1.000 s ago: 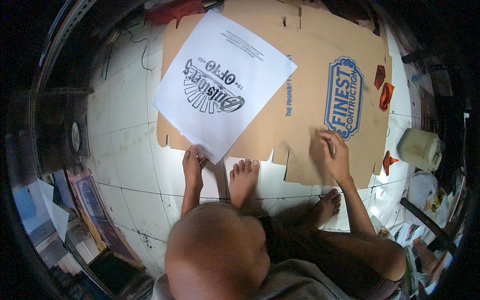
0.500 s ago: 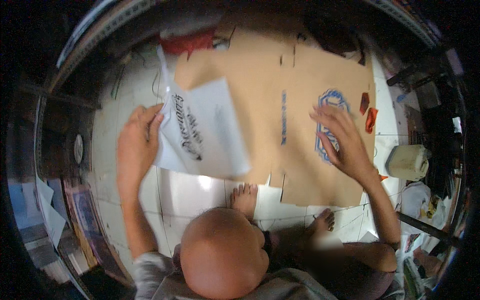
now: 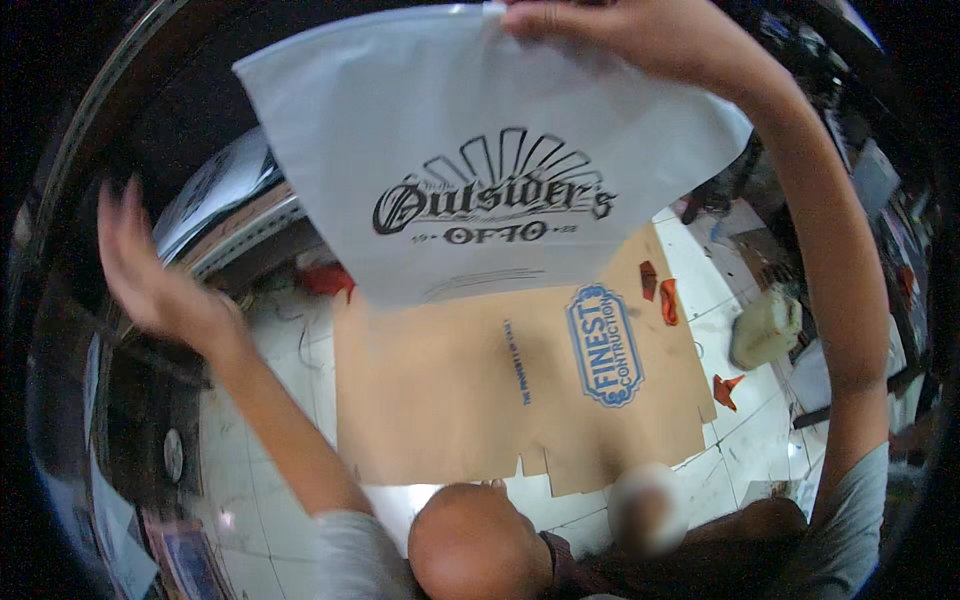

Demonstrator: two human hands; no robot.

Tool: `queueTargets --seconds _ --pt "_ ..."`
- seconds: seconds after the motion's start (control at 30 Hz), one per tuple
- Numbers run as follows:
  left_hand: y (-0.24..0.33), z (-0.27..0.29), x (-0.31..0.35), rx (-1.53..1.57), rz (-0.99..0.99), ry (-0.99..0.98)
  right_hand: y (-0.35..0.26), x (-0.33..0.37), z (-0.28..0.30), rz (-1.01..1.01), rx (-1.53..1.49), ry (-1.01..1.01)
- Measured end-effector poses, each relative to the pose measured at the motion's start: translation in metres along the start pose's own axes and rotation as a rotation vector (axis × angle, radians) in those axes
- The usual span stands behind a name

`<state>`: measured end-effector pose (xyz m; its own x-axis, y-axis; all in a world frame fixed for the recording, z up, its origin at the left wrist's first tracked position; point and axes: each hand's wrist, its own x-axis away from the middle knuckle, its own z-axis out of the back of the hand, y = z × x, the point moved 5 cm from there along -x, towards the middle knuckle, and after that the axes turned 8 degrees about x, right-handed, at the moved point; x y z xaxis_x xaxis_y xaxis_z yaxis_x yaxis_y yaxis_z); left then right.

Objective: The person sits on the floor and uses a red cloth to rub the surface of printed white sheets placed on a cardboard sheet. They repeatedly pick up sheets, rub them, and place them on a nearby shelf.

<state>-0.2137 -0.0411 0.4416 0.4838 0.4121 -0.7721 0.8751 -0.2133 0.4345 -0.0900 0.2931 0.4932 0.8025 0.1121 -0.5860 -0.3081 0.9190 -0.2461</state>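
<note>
My right hand [image 3: 640,38] pinches the top edge of a white plastic bag [image 3: 450,120] near its middle. The bag hangs spread out high in view, tapering downward, with dark lettering and a fan-shaped print on its face. At the far left my left hand [image 3: 165,290] is raised away from the bag, its fingers stretched out and somewhat blurred; nothing shows in it. Below the bag lies a flattened brown cardboard sheet [image 3: 450,400] with a blue printed emblem. The bag hides the sheet's far part.
White tiles [image 3: 275,400] surround the cardboard. Red scraps [image 3: 668,300] lie on and beside its right side. A pale plastic jerrycan [image 3: 768,328] stands to the right. My bent knee [image 3: 480,545] is at the lower edge, and a shiny curved panel [image 3: 225,185] is at upper left.
The white bag has risen from low over the cardboard to high in view. It has passed from my left hand to my right. My left hand has let go and moved outward left.
</note>
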Motion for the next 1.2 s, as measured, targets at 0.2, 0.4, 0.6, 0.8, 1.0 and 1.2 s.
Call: queueTargets --seconds 0.2,0.4,0.6,0.8,1.0,1.2 --pt "-0.167 0.009 0.353 0.478 1.299 -0.223 -0.074 0.019 0.106 -0.568 0.412 0.05" --pt "-0.108 -0.087 0.406 0.918 1.407 -0.514 -0.025 0.047 0.139 -0.62 0.424 0.141" --pt "-0.079 -0.104 0.383 0.949 1.387 -0.459 -0.025 0.069 0.151 -0.603 0.584 0.196" --pt "-0.076 -0.072 0.367 0.761 1.4 -0.373 0.025 0.067 0.139 -0.599 0.42 0.193" --pt "-0.063 -0.056 0.356 0.567 1.429 -0.357 0.111 0.079 0.126 -0.63 0.412 0.203" --pt "-0.06 -0.048 0.349 0.501 1.456 -0.418 0.147 0.087 0.105 -0.758 0.299 0.177"
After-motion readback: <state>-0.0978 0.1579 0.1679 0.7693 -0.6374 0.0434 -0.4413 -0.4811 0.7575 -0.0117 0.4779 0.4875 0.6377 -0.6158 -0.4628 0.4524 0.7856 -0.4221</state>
